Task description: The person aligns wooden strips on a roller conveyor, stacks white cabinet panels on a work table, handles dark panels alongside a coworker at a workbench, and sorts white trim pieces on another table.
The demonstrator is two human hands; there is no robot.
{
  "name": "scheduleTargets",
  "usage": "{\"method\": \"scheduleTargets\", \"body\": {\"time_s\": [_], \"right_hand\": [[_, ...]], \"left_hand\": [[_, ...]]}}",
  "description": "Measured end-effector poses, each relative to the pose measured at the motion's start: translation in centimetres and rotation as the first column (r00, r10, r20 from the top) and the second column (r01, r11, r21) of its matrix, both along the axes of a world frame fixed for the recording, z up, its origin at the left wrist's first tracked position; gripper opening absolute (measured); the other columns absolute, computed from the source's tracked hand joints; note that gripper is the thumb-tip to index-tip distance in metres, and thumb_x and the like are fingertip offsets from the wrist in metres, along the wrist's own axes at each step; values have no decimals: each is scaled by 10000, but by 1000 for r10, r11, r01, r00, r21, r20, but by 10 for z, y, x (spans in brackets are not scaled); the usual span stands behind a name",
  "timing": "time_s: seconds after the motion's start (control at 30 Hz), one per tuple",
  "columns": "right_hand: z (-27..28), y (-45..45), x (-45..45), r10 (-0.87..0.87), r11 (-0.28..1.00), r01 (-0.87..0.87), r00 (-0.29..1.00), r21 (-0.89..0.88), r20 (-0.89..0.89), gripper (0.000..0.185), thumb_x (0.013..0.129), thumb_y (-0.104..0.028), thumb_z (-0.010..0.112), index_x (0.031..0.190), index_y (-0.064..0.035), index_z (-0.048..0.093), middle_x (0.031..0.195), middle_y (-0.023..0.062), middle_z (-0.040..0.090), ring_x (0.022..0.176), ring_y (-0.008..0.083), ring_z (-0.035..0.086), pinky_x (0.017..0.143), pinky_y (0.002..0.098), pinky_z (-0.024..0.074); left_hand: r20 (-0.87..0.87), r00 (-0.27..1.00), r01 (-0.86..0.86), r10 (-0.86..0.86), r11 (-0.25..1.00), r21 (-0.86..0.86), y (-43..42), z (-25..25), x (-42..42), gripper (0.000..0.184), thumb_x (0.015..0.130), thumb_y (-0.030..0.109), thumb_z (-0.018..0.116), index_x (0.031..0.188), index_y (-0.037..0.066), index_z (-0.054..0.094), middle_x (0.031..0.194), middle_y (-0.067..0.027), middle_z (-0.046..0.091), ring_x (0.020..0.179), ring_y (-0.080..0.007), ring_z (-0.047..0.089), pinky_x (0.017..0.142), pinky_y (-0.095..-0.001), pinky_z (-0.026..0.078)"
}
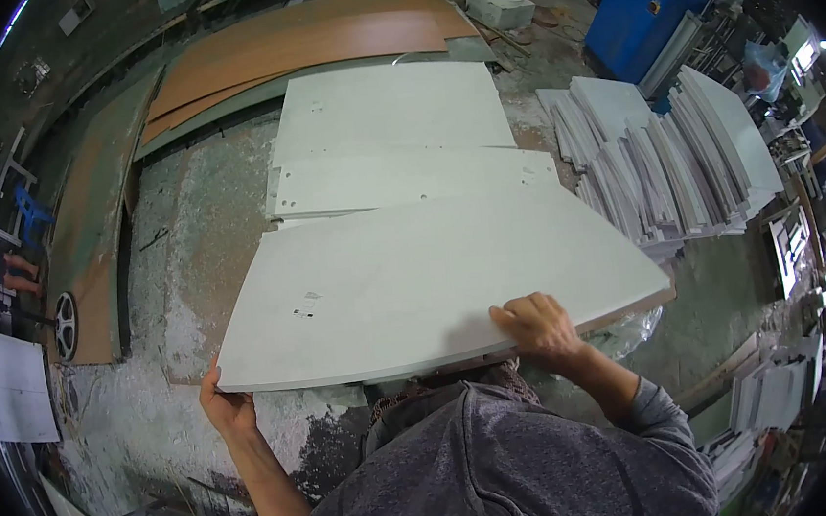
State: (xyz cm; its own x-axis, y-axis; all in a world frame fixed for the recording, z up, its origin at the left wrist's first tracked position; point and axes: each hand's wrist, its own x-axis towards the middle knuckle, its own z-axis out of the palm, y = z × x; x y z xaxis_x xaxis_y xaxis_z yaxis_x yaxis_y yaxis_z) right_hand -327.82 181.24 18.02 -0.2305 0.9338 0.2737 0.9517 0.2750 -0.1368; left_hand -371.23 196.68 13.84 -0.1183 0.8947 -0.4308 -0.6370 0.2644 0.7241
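Note:
A large white board lies flat in front of my body, its near edge close to my grey top. At its left near corner my left hand grips the edge, thumb up along the side and the other fingers partly hidden below. My right hand is closed, with curled fingers, at the near edge right of the middle. What is inside those fingers, if anything, is hidden. A small dark mark and faint writing show on the board's left part. Beyond it lie further white panels with small holes.
Stacks of white panels stand to the right, below a blue machine cabinet. Brown sheets lie at the back. A long brown-green table runs along the left, near a wheel. Another person's arm shows at far left.

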Motion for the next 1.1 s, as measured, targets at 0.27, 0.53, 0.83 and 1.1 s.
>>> {"method": "scheduleTargets", "body": {"time_s": [0.27,0.53,0.83,1.1], "right_hand": [[-70,7,-44,5,918,24,997,-395,72,640,830,-281,551,1379,-160,247,1363,194,247,1246,413,282,1037,526,239],[-154,23,-67,80,981,-39,974,-191,213,637,826,-249,505,1395,-152,237,1373,284,237,1254,482,273,982,590,282],[-143,28,-67,62,946,-40,996,-322,57,638,840,-253,478,1411,-202,198,1407,265,191,1285,480,213,1016,597,208],[-133,49,-70,50,883,-8,996,-469,77,775,760,14,469,1423,-243,161,1444,236,135,1332,431,135,1049,584,121]], "left_hand": [[88,994,-67,61,996,62,61,-78,-15,421,754,158,496,1126,-36,531,1065,-137,594,975,-262,582,851,-379,475],[116,991,-65,66,998,-16,106,-136,-19,339,827,169,458,1108,4,551,1048,-111,605,960,-259,581,843,-393,469],[131,991,9,8,992,-129,110,-188,-28,285,843,240,471,990,39,607,965,-87,635,886,-247,606,801,-378,487],[22,996,90,-89,995,-53,139,-201,-34,323,840,270,511,1051,37,585,1022,-86,615,948,-238,577,834,-374,453]]}}
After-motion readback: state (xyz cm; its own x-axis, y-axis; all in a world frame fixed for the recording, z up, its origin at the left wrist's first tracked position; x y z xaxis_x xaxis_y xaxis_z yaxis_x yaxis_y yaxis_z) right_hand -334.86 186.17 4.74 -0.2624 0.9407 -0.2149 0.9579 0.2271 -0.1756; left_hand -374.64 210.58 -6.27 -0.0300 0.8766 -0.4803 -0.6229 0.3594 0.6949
